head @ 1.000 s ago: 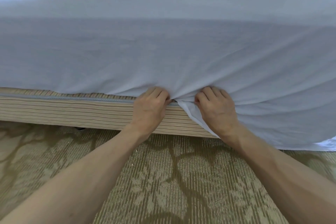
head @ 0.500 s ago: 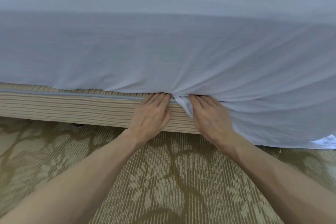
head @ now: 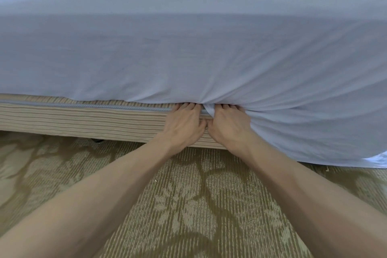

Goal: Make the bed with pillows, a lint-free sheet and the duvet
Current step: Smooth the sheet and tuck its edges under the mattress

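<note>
One smooth pale sheet (head: 188, 48) puckers between left hand (head: 184, 125) and right hand (head: 230, 126)

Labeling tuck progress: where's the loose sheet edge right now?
Head view, right side: the sheet hangs untucked from beside the right hand down toward the carpet, covering the bed base there.

Bedroom, perhaps hotel: bed (head: 62, 119), patterned carpet (head: 188, 205)
</note>
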`<state>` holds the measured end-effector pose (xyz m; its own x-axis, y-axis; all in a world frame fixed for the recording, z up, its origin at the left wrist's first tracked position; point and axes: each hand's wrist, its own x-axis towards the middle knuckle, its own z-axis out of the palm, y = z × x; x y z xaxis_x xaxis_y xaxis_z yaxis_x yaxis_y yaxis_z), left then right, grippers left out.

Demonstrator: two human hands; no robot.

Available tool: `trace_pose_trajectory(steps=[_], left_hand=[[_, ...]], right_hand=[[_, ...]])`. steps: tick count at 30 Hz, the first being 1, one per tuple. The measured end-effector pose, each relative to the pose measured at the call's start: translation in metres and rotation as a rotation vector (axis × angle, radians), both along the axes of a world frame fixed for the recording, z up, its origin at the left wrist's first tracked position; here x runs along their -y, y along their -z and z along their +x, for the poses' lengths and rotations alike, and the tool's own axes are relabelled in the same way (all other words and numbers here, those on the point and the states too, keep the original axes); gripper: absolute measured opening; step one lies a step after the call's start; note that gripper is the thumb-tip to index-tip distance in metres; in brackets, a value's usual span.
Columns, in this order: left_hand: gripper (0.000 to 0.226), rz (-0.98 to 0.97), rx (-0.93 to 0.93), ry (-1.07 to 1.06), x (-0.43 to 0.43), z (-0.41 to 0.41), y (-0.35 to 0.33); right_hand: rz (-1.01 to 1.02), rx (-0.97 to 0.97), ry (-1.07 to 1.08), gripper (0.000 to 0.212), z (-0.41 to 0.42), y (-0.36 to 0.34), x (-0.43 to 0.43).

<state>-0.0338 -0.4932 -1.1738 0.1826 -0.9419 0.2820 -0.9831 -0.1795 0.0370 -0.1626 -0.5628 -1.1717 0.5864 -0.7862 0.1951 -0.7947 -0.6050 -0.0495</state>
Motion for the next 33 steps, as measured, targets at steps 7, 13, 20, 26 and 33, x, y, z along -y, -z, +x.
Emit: trace_pose_trajectory(steps=[7, 13, 20, 26, 33], left_hand=[[0.042, 0.152, -0.057, -0.015, 0.003, -0.001, -0.019], [0.039, 0.190, 0.003, -0.061, -0.003, -0.015, -0.034], [0.061, 0.238, -0.010, 0.200, -0.012, -0.028, -0.034], [0.074, 0.274, -0.056, 0.187, 0.007, -0.035, -0.031], [0.071, 0.276, -0.142, 0.060, 0.035, -0.054, -0.031]], right_hand=[[0.132, -0.079, 0.034, 0.065, 0.010, -0.013, 0.012], [0.146, -0.159, -0.017, 0.060, 0.008, -0.018, 0.016], [0.216, -0.077, -0.199, 0.065, -0.026, -0.018, 0.024], [-0.116, 0.147, -0.206, 0.021, -0.074, -0.008, 0.001], [-0.129, 0.044, -0.171, 0.069, -0.098, 0.011, 0.012]])
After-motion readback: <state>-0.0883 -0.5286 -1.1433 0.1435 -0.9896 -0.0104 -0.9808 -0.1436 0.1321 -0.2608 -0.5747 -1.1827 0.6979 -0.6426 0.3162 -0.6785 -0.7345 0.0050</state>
